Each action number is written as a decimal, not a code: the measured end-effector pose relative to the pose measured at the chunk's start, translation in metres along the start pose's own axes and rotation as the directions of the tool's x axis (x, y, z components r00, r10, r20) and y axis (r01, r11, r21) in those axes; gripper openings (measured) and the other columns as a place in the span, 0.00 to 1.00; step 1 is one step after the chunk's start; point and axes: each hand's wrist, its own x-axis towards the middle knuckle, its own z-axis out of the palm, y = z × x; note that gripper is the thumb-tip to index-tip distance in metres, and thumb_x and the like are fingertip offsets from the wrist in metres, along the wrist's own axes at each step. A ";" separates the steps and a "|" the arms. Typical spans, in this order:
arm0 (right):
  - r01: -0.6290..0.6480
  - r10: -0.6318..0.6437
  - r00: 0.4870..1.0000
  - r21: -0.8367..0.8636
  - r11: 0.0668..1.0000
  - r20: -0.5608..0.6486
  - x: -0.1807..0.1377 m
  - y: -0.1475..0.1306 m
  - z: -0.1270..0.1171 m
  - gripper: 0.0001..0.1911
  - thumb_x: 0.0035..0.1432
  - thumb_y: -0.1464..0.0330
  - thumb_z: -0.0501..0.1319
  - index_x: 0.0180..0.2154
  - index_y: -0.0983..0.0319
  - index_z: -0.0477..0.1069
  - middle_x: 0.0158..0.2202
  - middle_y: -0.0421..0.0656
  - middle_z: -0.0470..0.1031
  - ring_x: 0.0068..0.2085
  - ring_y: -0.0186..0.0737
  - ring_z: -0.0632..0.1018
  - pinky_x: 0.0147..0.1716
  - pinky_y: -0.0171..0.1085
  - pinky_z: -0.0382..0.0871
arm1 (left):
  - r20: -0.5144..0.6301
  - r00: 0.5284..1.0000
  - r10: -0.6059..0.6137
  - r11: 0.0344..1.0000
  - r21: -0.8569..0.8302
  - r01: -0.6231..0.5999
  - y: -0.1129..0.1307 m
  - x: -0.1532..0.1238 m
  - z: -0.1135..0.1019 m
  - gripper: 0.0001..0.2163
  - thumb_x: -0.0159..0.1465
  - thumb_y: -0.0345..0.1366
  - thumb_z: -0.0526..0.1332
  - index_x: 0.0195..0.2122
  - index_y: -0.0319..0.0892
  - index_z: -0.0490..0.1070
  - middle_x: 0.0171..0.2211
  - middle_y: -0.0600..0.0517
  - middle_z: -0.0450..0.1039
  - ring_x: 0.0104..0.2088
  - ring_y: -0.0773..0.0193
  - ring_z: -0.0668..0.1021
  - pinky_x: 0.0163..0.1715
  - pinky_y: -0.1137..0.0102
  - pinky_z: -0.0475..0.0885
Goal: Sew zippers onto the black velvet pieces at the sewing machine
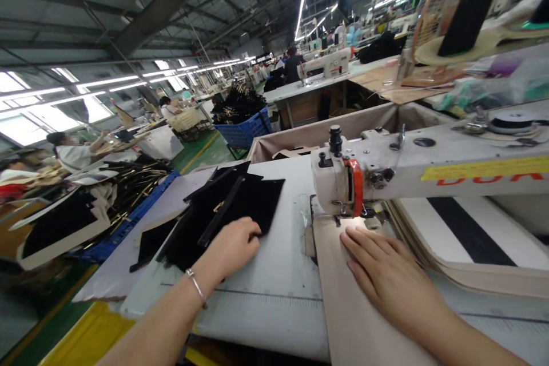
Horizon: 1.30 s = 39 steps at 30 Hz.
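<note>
My left hand rests on a stack of black fabric pieces on the grey sewing table, with its fingers curled over the edge of the top piece. My right hand lies flat, fingers stretched out, on a beige fabric panel just in front of the needle area of a white sewing machine. The machine's lamp lights the cloth by my fingertips. A thin bracelet circles my left wrist.
A pile of beige panels with a black stripe lies under the machine arm at right. Blue crates of black parts stand at the left and behind. Other workers sit at tables at far left and in the back rows.
</note>
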 end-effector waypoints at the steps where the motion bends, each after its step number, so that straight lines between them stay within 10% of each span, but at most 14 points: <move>1: 0.005 -0.005 1.000 0.001 1.000 0.003 0.000 -0.001 -0.001 0.24 0.64 0.62 0.51 0.61 0.57 0.60 0.61 0.43 0.63 0.59 0.46 0.66 0.56 0.51 0.59 | 0.127 0.988 0.084 0.988 -0.138 -0.067 0.009 0.000 0.007 0.13 0.67 0.38 0.51 0.38 0.44 0.76 0.35 0.51 0.75 0.36 0.61 0.78 0.39 0.69 0.71; 3: 0.013 -0.013 1.000 0.011 1.000 0.017 0.001 -0.001 -0.002 0.25 0.64 0.62 0.51 0.61 0.58 0.59 0.62 0.44 0.62 0.60 0.47 0.65 0.59 0.51 0.56 | 0.163 0.970 0.179 0.946 -0.299 -0.124 0.018 0.011 0.023 0.18 0.70 0.43 0.46 0.40 0.43 0.75 0.36 0.50 0.76 0.36 0.61 0.78 0.41 0.68 0.72; 7: -0.013 0.012 0.999 0.040 0.999 0.033 0.002 -0.002 -0.005 0.25 0.64 0.62 0.51 0.61 0.58 0.59 0.62 0.44 0.62 0.60 0.46 0.64 0.60 0.52 0.54 | -0.204 0.959 0.195 0.966 -0.131 -0.225 0.021 0.063 0.050 0.18 0.70 0.39 0.48 0.58 0.42 0.63 0.60 0.44 0.63 0.61 0.55 0.64 0.61 0.56 0.58; 13: -0.016 0.013 0.999 0.064 0.998 0.048 0.004 -0.003 -0.006 0.25 0.64 0.63 0.51 0.61 0.58 0.59 0.63 0.45 0.60 0.62 0.47 0.61 0.62 0.52 0.53 | -0.134 0.922 0.363 0.928 -0.040 -0.371 0.050 0.115 0.061 0.19 0.65 0.42 0.58 0.56 0.46 0.63 0.58 0.45 0.63 0.60 0.51 0.64 0.61 0.51 0.54; 18: -0.019 0.015 0.999 0.087 0.996 0.051 0.003 -0.003 -0.005 0.25 0.64 0.63 0.50 0.61 0.60 0.58 0.63 0.47 0.59 0.63 0.49 0.60 0.62 0.53 0.52 | -0.110 0.966 0.232 0.950 -0.189 -0.250 0.055 0.086 0.042 0.12 0.61 0.42 0.63 0.41 0.41 0.69 0.41 0.48 0.71 0.43 0.55 0.73 0.46 0.62 0.68; 24: 0.003 -0.006 1.000 0.094 0.996 0.027 0.003 -0.002 -0.004 0.24 0.64 0.65 0.51 0.60 0.61 0.59 0.62 0.48 0.60 0.62 0.49 0.61 0.61 0.54 0.53 | -0.061 0.977 0.205 0.853 -0.478 -0.208 0.088 0.041 0.036 0.15 0.71 0.42 0.46 0.39 0.42 0.69 0.36 0.51 0.73 0.36 0.61 0.75 0.41 0.67 0.70; 39: -0.029 0.026 0.998 0.053 0.998 0.050 0.002 -0.001 -0.004 0.29 0.65 0.60 0.51 0.64 0.61 0.53 0.63 0.46 0.59 0.62 0.47 0.61 0.62 0.52 0.54 | -0.239 0.956 0.171 0.873 -0.414 -0.260 0.123 0.081 0.081 0.05 0.61 0.31 0.62 0.38 0.43 0.75 0.39 0.50 0.76 0.42 0.59 0.76 0.44 0.66 0.72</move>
